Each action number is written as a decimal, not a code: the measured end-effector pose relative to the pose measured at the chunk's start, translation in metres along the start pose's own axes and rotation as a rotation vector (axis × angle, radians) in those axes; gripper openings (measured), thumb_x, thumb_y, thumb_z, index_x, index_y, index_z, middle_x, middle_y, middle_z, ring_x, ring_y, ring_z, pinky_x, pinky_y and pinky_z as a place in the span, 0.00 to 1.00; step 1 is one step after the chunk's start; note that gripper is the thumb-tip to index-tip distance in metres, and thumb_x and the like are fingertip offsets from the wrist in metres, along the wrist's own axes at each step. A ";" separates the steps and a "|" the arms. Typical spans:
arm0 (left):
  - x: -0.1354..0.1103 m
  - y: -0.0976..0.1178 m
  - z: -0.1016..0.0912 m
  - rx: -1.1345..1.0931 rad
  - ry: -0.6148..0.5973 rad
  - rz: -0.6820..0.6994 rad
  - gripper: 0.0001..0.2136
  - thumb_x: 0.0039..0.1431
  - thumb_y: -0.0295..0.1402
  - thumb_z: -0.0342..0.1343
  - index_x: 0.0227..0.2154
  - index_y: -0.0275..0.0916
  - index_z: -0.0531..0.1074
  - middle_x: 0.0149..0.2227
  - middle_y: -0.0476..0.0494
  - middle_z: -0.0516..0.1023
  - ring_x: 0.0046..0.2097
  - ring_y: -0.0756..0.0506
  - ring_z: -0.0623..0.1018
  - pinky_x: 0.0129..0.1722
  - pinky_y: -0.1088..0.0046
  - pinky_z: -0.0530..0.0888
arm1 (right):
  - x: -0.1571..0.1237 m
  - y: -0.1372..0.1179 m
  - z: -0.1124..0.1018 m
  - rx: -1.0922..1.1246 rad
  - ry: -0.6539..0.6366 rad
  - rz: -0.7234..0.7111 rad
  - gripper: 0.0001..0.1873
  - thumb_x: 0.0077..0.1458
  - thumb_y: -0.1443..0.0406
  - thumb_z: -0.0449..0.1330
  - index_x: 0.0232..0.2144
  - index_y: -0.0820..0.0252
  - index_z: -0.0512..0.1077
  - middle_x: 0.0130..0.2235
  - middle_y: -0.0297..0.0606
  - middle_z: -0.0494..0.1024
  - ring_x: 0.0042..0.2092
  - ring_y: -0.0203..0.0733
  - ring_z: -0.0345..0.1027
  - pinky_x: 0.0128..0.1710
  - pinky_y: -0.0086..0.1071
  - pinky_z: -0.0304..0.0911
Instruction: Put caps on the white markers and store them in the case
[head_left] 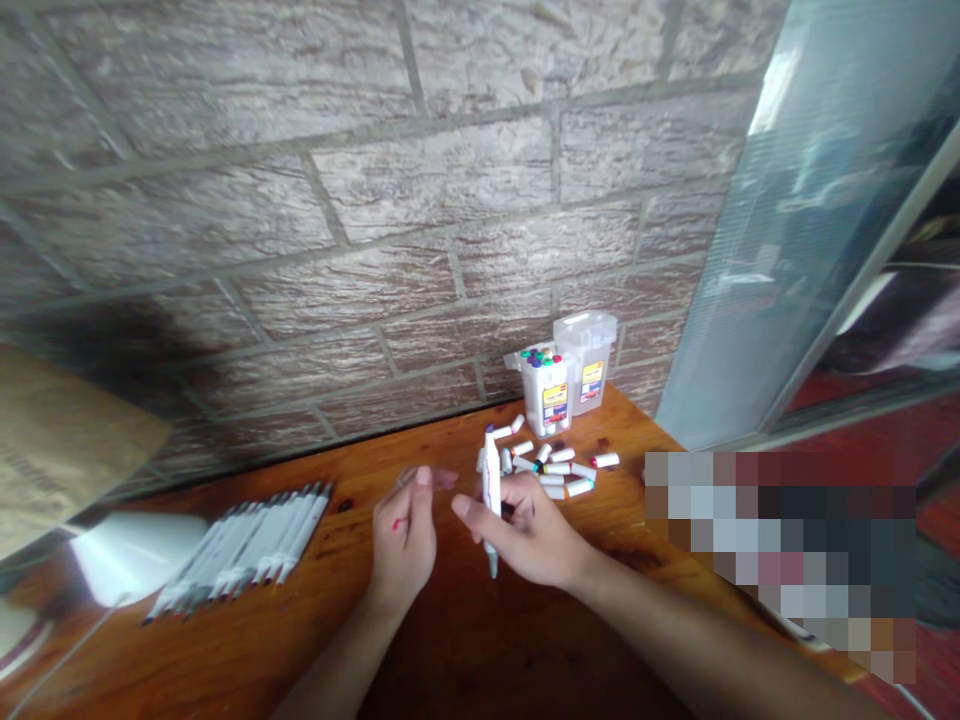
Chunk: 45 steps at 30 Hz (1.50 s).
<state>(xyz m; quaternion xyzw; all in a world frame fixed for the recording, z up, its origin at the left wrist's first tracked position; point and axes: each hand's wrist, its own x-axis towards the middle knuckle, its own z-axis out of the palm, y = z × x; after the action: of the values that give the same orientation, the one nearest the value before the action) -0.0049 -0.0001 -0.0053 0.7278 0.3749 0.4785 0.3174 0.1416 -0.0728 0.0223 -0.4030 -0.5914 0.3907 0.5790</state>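
Note:
My right hand grips a white marker upright, its purple cap at the top and its tip pointing down. My left hand hovers just left of it, fingers loosely curled with thumb and forefinger pinched; whether it holds anything I cannot make out. Both hands are over the wooden table. Beyond the right hand lie several loose marker caps. A row of several uncapped white markers lies to the left of my left hand.
Two clear plastic tubs stand at the back against the brick wall: one holds capped markers, the other stands behind it. A white object lies at the far left. A glass panel rises on the right.

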 end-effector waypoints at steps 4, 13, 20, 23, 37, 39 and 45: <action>0.003 -0.005 -0.002 -0.133 -0.052 -0.131 0.27 0.65 0.51 0.43 0.37 0.33 0.80 0.42 0.37 0.81 0.45 0.43 0.79 0.46 0.70 0.74 | 0.003 0.007 0.001 -0.032 0.012 -0.032 0.21 0.60 0.59 0.57 0.18 0.63 0.66 0.22 0.32 0.66 0.26 0.29 0.61 0.31 0.24 0.61; -0.001 -0.008 0.002 -0.518 -0.347 -0.299 0.18 0.56 0.45 0.61 0.40 0.35 0.81 0.46 0.38 0.80 0.49 0.41 0.78 0.50 0.70 0.74 | 0.000 0.032 0.003 -0.118 -0.124 -0.028 0.14 0.55 0.64 0.60 0.21 0.65 0.68 0.24 0.31 0.66 0.28 0.29 0.59 0.30 0.23 0.58; 0.007 0.001 0.005 -0.712 -0.182 -0.426 0.19 0.48 0.47 0.67 0.32 0.34 0.80 0.38 0.40 0.80 0.41 0.45 0.78 0.43 0.74 0.75 | 0.006 0.025 -0.007 -0.006 -0.216 0.102 0.17 0.55 0.55 0.63 0.29 0.67 0.75 0.28 0.33 0.71 0.29 0.28 0.60 0.30 0.23 0.57; 0.013 0.000 0.005 -0.791 -0.062 -0.473 0.19 0.45 0.47 0.68 0.30 0.34 0.78 0.32 0.44 0.78 0.36 0.49 0.77 0.39 0.76 0.74 | 0.017 0.022 -0.028 -0.058 -0.060 0.106 0.20 0.56 0.52 0.61 0.32 0.66 0.77 0.29 0.35 0.75 0.30 0.30 0.63 0.31 0.24 0.58; 0.019 -0.006 0.003 -0.752 0.012 -0.507 0.25 0.46 0.52 0.65 0.36 0.31 0.75 0.24 0.47 0.75 0.28 0.52 0.73 0.29 0.80 0.66 | 0.068 0.029 -0.077 -1.225 0.058 0.265 0.18 0.62 0.69 0.52 0.51 0.60 0.76 0.53 0.44 0.77 0.55 0.44 0.72 0.58 0.34 0.63; 0.019 -0.007 0.002 -0.763 -0.008 -0.491 0.24 0.49 0.51 0.64 0.36 0.32 0.75 0.24 0.47 0.75 0.28 0.52 0.73 0.29 0.79 0.66 | 0.083 0.028 -0.072 -1.286 -0.043 0.349 0.14 0.60 0.70 0.56 0.46 0.62 0.78 0.48 0.48 0.79 0.53 0.49 0.73 0.56 0.39 0.66; 0.018 -0.003 0.001 -0.785 -0.085 -0.452 0.23 0.52 0.50 0.62 0.39 0.32 0.75 0.24 0.48 0.74 0.27 0.53 0.71 0.29 0.79 0.65 | 0.105 0.030 -0.057 -1.364 -0.163 0.538 0.11 0.60 0.64 0.61 0.41 0.68 0.75 0.45 0.44 0.78 0.52 0.43 0.72 0.56 0.46 0.67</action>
<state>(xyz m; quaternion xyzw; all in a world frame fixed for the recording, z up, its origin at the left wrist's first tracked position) -0.0002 0.0164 0.0004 0.4713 0.3014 0.4729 0.6807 0.1983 0.0359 0.0344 -0.7743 -0.6247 0.0933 0.0378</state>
